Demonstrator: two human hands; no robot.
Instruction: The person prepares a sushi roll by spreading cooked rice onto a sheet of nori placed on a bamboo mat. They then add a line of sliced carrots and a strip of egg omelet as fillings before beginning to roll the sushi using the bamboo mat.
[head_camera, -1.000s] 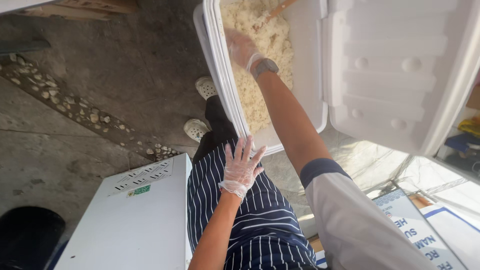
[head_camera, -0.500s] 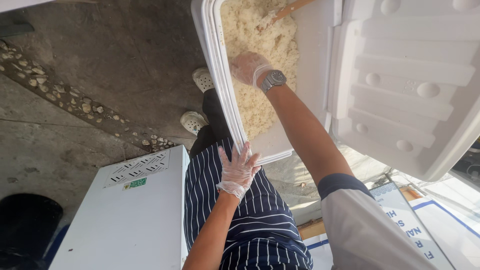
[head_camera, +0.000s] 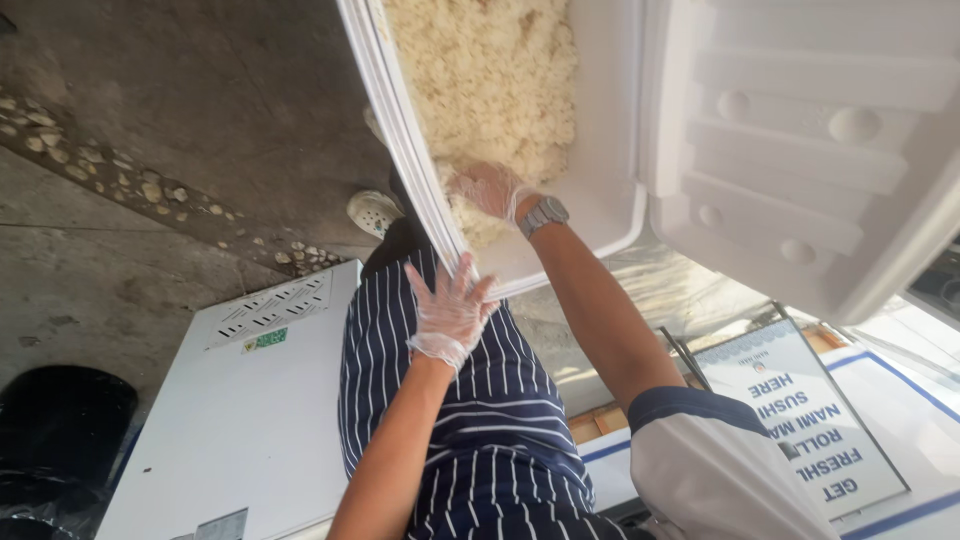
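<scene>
Pale, clumpy cooked rice (head_camera: 490, 70) fills the white foam cooler box (head_camera: 610, 180); soft and sticky, best scooped underneath, as right hand (head_camera: 487, 190) fingers clench some at six o'clock, left hand (head_camera: 452, 308) splayed, released.

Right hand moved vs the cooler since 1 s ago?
Yes. The right hand has come from the far part of the rice toward the white cooler's near end, closer to the body.

Looks like an outdoor food stall — a big white cooler (head_camera: 610, 200) full of cooked rice (head_camera: 490, 80), a striped apron (head_camera: 470, 420), thin plastic gloves, a standing menu sign (head_camera: 800, 420), rough concrete ground (head_camera: 150, 150) with pebbles.
</scene>
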